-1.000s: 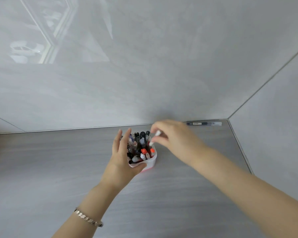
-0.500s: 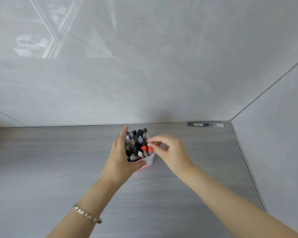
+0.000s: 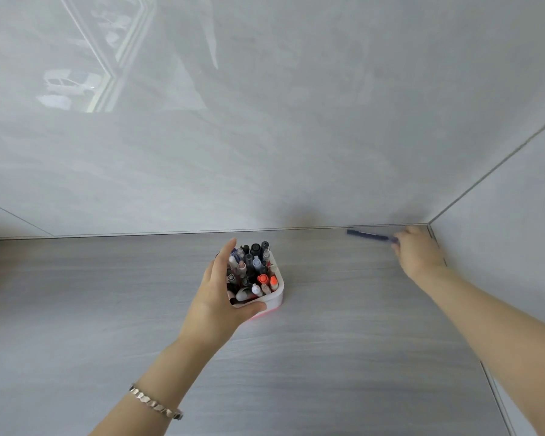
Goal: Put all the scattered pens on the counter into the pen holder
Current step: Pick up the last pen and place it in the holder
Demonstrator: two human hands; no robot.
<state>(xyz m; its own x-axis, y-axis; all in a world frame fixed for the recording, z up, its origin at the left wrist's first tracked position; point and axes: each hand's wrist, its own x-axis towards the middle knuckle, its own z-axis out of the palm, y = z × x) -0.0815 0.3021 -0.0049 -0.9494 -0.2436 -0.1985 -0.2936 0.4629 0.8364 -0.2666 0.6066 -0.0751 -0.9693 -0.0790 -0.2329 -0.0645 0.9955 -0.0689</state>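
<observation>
The white pen holder (image 3: 276, 295) stands on the grey wood-grain desk (image 3: 343, 341), packed with upright pens (image 3: 254, 269), some with black caps, some orange. The left hand (image 3: 219, 297) wraps around the holder's near and left sides, a silver bracelet (image 3: 156, 404) on its wrist. Far right of the holder, in the desk's back corner, the right hand (image 3: 417, 251) closes its fingers on one end of a blurred dark blue pen (image 3: 367, 236). Glossy grey walls (image 3: 265, 121) rise behind and to the right.
</observation>
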